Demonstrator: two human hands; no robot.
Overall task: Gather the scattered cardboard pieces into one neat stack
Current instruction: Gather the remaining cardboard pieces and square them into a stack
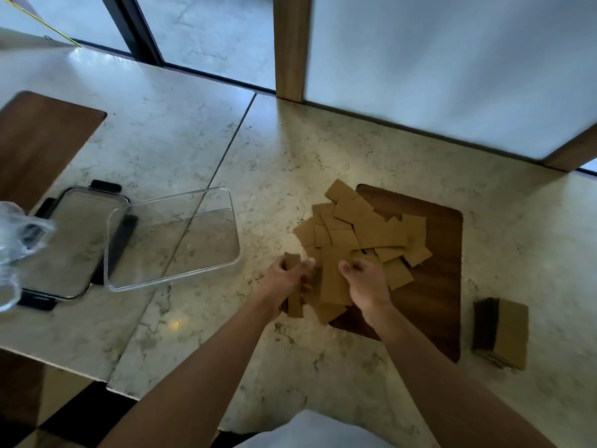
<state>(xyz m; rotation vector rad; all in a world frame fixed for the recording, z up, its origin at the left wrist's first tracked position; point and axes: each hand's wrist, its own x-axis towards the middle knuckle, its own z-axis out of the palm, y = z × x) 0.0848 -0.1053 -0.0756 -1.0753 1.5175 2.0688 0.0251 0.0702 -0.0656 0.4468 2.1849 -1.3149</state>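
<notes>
Pale marble-patterned bench (323, 150) filled the view, with frosted panels in wooden frames behind it. We noted a dark brown wooden board (442, 253) set on the bench, and across its near-left part lay the loose heap of tan rectangular cardboard pieces (371, 231), overlapping at all angles and spilling onto the marble.

We found the left hand (284, 279) closed on a small bundle of cardboard pieces (294, 286) held on edge at the heap's near-left side. The right hand (366, 279) rested on the heap's near edge, fingers curled; motion blur prevented us from telling whether its grip held a piece.

To the right, well apart from the heap, stood a squared-up stack of cardboard pieces (504, 331) on the marble. We could not tell whether it belonged to this task.

To the left sat a clear plastic rectangular container (174, 237), with its clear lid with black clips (74, 240) lying just beside it. A crumpled clear plastic bag (16, 227) showed at the far left edge.

In our judgement the task was at an early stage. The bundle in the left hand was thin, and most pieces lay uncollected. Remaining work: gather the heap, square the edges, and set down one stack.
</notes>
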